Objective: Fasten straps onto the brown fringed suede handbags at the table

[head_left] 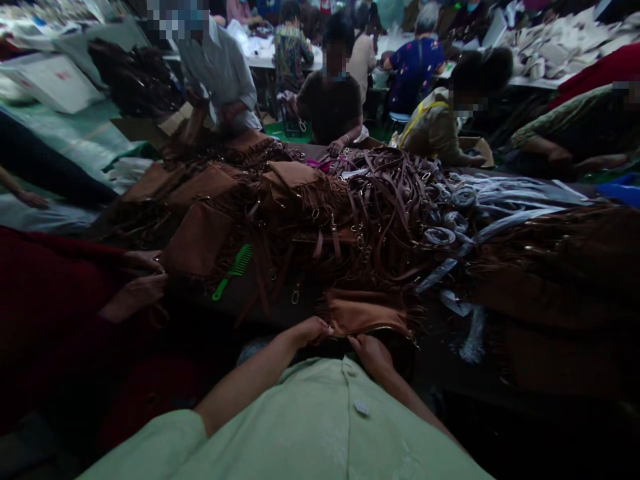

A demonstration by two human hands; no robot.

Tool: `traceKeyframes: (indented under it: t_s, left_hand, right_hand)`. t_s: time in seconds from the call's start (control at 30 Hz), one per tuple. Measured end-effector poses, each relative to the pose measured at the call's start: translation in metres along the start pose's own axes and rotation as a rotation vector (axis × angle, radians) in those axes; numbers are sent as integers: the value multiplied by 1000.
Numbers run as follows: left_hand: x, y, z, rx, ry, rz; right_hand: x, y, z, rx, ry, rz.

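Note:
A brown fringed bag (369, 308) lies at the near edge of the table, right in front of my body. A metal zipper runs along its near side, and fringe hangs at both ends. My left hand (314, 329) pinches the bag's near left corner by the zipper end. Close to the middle of that same edge, my right hand (371, 351) grips the bag with fingers curled; the fingertips are partly hidden. Beyond the bag, brown straps with metal clasps (390, 193) are heaped together. A green comb (233, 272) rests to the left.
More brown fringed bags (199, 240) are piled on the left and far side. Rolled clear plastic strips (445, 230) lie to the right. At left, a co-worker's hands (140, 283) reach in from a red sleeve. Other people work across the table.

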State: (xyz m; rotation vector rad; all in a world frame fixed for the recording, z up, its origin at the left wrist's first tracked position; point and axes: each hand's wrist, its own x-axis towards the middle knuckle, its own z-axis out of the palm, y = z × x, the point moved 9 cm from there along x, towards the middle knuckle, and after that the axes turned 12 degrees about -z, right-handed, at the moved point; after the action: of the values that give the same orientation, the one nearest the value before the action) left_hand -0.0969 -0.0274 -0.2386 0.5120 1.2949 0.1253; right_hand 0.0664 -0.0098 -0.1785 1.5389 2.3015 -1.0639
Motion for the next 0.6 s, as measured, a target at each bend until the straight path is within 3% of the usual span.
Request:
traceKeyframes:
  t_s: [0.17, 0.33, 0.43, 0.53, 0.6]
  left_hand:
    - [-3, -6, -15, -6, -2, 5]
    - [-9, 5, -28, 19, 47, 26]
    - [-16, 8, -29, 9, 54, 20]
    - [-29, 8, -35, -20, 130, -3]
    - [-40, 8, -42, -45, 201, -17]
  right_hand:
    - [-21, 30, -16, -215, 269, 38]
    - [-30, 62, -17, -280, 507, 118]
    - [-28, 69, -20, -189, 658, -32]
    - [-26, 64, -25, -102, 679, -258]
    - [-32, 65, -35, -110, 683, -281]
